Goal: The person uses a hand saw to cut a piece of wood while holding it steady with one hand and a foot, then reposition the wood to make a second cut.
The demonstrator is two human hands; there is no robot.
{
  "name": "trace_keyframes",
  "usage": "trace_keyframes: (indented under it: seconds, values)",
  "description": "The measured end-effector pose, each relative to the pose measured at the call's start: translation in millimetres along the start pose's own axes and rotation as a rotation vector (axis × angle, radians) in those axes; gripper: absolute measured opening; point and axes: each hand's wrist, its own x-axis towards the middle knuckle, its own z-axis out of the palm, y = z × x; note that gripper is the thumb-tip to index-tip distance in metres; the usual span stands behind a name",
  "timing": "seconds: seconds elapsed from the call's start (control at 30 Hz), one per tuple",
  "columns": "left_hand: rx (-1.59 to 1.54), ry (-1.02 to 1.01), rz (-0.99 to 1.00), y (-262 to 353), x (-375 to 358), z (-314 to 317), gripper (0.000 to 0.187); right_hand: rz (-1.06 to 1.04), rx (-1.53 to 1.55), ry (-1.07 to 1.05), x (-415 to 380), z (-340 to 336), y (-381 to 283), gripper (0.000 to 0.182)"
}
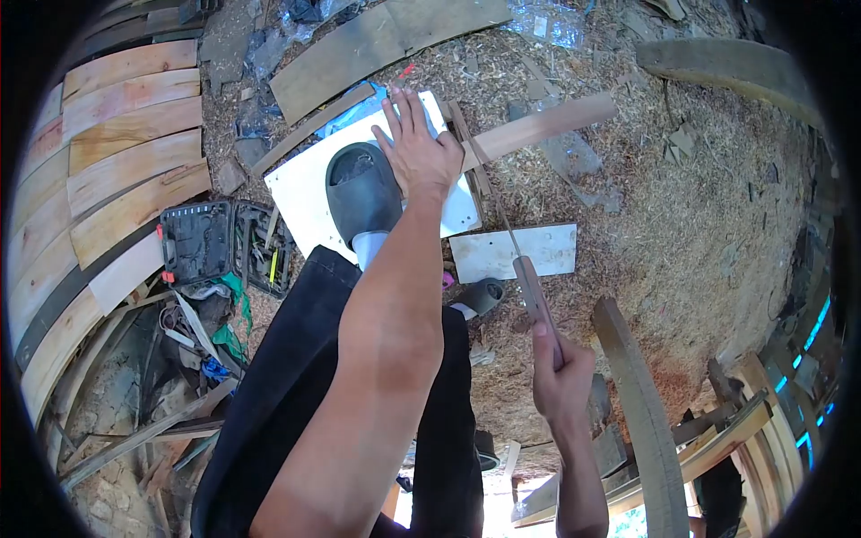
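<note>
Your left hand splays over the larger of two white boards, while right of it your right hand grips one saw near one wooden strip.

The saw is pointing diagonally, its long brownish handle sitting at the lower right and its thin, narrow blade extending toward the upper left. The plank, light brown and slightly curved in view, is running from the upper right to the right edge of the white panel. The blade is crossing near the plank's inner end; cutting depth is remaining indiscernible. The panel is facing broad side up.
</note>
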Motion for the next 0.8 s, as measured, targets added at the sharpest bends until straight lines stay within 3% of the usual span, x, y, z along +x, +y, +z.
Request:
trace_keyframes:
  seconds: [0.07,0.2,0.37,0.5,0.67,0.8]
  values:
    - [0.001,0.0,-0.002,0.9,1.4,-0.4,0.081,-0.02,-0.176,-0.031,13.1,-0.6,-6.4,0.04]
    - [0.01,0.004,0.0,-0.1,-0.2,0.4,0.081,-0.194,-0.088,0.086,100.1,53.8,-25.9,0.057]
    - [-0.009,0.001,0.029,-2.1,0.4,-0.7,0.08,-0.334,-0.126,0.233,165.4,94.2,-53.4,0.058]
    - [-0.029,-0.005,0.016,-1.1,0.4,-0.5,0.08,-0.28,-0.033,0.102,142.0,73.0,-38.5,0.06]
    - [-0.003,0.037,-0.007,-0.6,-0.5,3.0,0.078,-0.048,0.019,0.013,7.8,-0.9,3.5,0.053]
    - [-0.02,0.036,0.011,1.8,0.6,2.4,0.08,-0.086,-0.013,0.056,12.3,4.0,12.8,0.05]
